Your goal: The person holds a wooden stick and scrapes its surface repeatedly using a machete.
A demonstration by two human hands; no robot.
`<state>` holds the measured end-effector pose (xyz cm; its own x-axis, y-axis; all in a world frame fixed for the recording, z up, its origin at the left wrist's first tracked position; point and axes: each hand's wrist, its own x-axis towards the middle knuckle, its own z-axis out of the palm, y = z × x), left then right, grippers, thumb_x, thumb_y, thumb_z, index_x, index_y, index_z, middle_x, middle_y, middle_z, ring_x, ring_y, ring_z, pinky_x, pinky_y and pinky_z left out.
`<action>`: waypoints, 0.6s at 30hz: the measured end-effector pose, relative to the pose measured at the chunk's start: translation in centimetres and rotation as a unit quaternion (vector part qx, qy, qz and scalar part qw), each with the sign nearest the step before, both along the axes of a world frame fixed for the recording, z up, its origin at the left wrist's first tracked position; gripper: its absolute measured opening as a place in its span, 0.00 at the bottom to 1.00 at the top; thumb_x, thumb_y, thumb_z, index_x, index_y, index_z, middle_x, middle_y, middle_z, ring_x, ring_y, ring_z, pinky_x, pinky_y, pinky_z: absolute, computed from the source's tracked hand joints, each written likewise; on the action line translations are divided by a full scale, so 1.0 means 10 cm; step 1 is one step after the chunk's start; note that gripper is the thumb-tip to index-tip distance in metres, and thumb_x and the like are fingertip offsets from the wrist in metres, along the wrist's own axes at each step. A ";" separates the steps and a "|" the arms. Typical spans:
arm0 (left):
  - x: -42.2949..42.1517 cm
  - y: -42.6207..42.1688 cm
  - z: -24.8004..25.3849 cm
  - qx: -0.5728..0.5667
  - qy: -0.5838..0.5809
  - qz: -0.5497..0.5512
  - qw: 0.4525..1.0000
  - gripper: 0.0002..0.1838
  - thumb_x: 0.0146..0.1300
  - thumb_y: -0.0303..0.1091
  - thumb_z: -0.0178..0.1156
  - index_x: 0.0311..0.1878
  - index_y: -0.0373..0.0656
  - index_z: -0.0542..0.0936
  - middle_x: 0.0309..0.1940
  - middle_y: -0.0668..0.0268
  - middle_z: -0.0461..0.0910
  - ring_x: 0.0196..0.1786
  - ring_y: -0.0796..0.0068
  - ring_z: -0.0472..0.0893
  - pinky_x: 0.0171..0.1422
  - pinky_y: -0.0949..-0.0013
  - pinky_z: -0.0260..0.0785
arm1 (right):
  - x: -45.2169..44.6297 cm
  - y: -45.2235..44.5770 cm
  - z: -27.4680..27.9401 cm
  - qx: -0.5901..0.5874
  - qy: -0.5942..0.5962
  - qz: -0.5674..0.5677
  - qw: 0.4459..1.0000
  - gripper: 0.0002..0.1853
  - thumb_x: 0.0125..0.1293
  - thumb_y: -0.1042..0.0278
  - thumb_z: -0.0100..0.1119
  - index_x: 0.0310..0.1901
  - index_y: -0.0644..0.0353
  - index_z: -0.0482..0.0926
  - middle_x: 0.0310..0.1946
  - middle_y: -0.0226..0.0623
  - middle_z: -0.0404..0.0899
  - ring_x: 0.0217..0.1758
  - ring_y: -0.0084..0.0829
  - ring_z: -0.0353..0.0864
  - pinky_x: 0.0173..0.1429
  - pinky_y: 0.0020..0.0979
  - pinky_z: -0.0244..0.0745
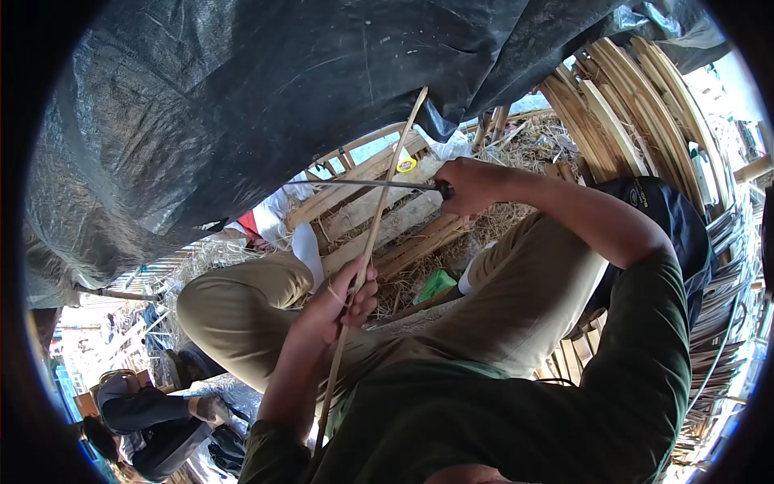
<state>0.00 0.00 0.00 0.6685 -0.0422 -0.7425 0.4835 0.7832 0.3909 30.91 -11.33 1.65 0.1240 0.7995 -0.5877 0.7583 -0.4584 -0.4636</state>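
My left hand [332,300] is closed around a long, thin bamboo strip [377,211], which slants from my lap up to the dark tarp. In my right hand [472,187] is a knife [343,183] with a dark handle and a long, narrow blade pointing left. The blade crosses the strip well above my left fist; whether it touches the strip, I cannot tell. Both hands are over my bent legs in khaki trousers [508,310].
A dark tarp [266,89] hangs low overhead. Bamboo slats [617,121] stand at the right. Wooden boards [363,202] lie ahead among straw, with a yellow round item [406,164] and a green plastic piece [436,285]. Another person [153,415] sits at lower left.
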 end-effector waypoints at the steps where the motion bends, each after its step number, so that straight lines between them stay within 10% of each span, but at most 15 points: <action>1: 0.06 0.01 -0.05 -0.006 -0.011 0.013 1.000 0.19 0.73 0.57 0.55 0.41 0.51 0.69 0.19 0.77 0.60 0.20 0.87 0.58 0.16 0.81 0.46 | 0.13 -0.01 -0.18 0.035 0.021 -0.006 0.999 0.13 0.56 0.64 0.62 0.41 0.60 0.81 0.38 0.47 0.84 0.41 0.43 0.87 0.49 0.45 0.80; 5: 0.20 0.19 -0.12 0.028 -0.040 0.023 0.999 0.19 0.76 0.57 0.50 0.41 0.51 0.70 0.19 0.77 0.60 0.20 0.86 0.58 0.15 0.81 0.46 | 0.35 0.24 -0.60 0.105 -0.076 -0.017 0.991 0.17 0.53 0.62 0.62 0.41 0.66 0.81 0.34 0.52 0.85 0.37 0.48 0.88 0.45 0.42 0.82; 10: 0.12 0.10 -0.16 0.073 -0.058 0.030 0.995 0.19 0.79 0.54 0.42 0.41 0.50 0.70 0.16 0.75 0.60 0.16 0.85 0.59 0.14 0.80 0.48 | -0.13 0.31 -0.48 0.085 -0.040 -0.063 0.994 0.40 0.73 0.27 0.40 0.36 0.63 0.84 0.29 0.56 0.83 0.42 0.52 0.86 0.52 0.49 0.79; 18: 0.21 0.21 -0.35 -0.109 -0.117 0.116 0.980 0.17 0.81 0.45 0.37 0.42 0.46 0.69 0.14 0.75 0.61 0.10 0.84 0.58 0.09 0.80 0.50 | -0.38 0.40 -0.57 0.247 -0.082 0.100 0.960 0.33 0.70 0.32 0.52 0.30 0.60 0.83 0.18 0.50 0.78 0.26 0.54 0.83 0.39 0.50 0.80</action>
<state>2.06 2.09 -3.51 0.8301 -0.0100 -0.5575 0.1998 0.9388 0.2807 27.15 -7.35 -4.07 -0.0020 0.9932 -0.1165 0.8896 -0.0514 -0.4538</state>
